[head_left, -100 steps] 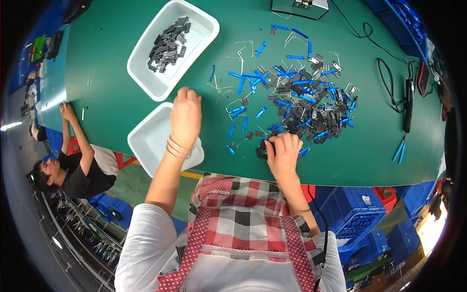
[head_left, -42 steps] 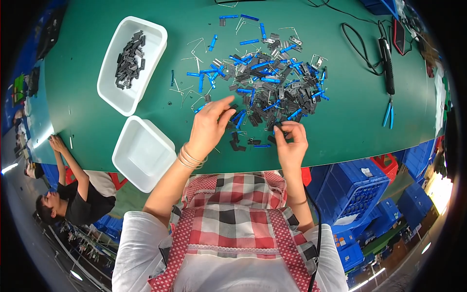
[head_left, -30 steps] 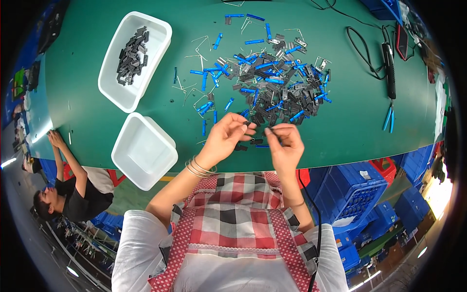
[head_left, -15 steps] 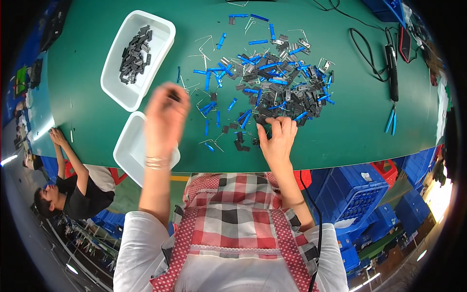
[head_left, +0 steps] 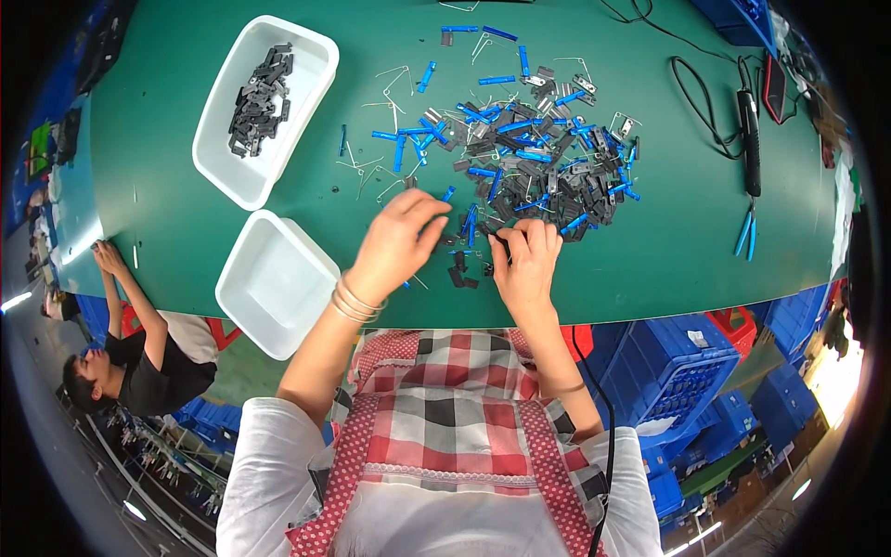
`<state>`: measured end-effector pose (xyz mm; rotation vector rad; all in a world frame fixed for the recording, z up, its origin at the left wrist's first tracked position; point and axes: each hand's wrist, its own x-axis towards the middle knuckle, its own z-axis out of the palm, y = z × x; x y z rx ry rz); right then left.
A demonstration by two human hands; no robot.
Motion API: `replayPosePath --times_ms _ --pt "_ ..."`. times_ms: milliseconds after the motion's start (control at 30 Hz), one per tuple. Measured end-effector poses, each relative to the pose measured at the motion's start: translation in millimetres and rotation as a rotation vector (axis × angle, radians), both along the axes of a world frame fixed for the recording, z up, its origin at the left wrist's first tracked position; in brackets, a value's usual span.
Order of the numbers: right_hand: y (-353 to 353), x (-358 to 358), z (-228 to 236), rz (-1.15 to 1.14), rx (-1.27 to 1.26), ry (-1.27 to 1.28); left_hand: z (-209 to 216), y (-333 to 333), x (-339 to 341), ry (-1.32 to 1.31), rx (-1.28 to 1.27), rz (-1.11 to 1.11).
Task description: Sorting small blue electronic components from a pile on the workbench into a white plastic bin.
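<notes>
A heap of small black plastic parts (head_left: pixel 575 190), mixed with blue tube-like pieces (head_left: pixel 532 156) and thin bent wire springs (head_left: pixel 395 84), covers the middle of the green table. My left hand (head_left: pixel 394 243) reaches over the heap's near left edge, thumb and fingers apart, and nothing shows in it. At the heap's near edge, my right hand (head_left: pixel 529 269) pinches a small black part (head_left: pixel 502 244) between thumb and fingers; most of it is hidden. A few black parts (head_left: pixel 459 269) lie loose between my hands.
At the left stands a white tub (head_left: pixel 209 153) with black parts inside, and nearer me a second white tub (head_left: pixel 278 320). A black-handled tool (head_left: pixel 748 139) with a cable, blue-handled pliers (head_left: pixel 746 232) and a red-edged device (head_left: pixel 772 88) lie at right. A person (head_left: pixel 139 362) sits far left.
My left hand has swung from beside the tubs rightward to the heap, and the dark thing at its fingers no longer shows. My right hand has barely moved.
</notes>
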<state>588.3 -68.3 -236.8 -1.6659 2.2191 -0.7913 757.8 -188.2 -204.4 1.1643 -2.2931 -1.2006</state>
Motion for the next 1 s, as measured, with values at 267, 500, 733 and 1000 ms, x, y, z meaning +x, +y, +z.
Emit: replayPosePath --times_ms 267,500,733,1000 --pt "14 -14 6 -0.145 -0.042 -0.299 -20 7 -54 0.020 -0.145 -0.158" --pt "9 -9 8 -0.243 0.073 -0.368 -25 -8 -54 -0.003 -0.227 -0.141" --pt "-13 9 -6 -0.073 0.091 -0.069 -16 -15 -24 0.030 -0.044 0.163" --pt "0 10 14 -0.242 0.087 -0.641 -8 17 -7 0.336 0.811 0.397"
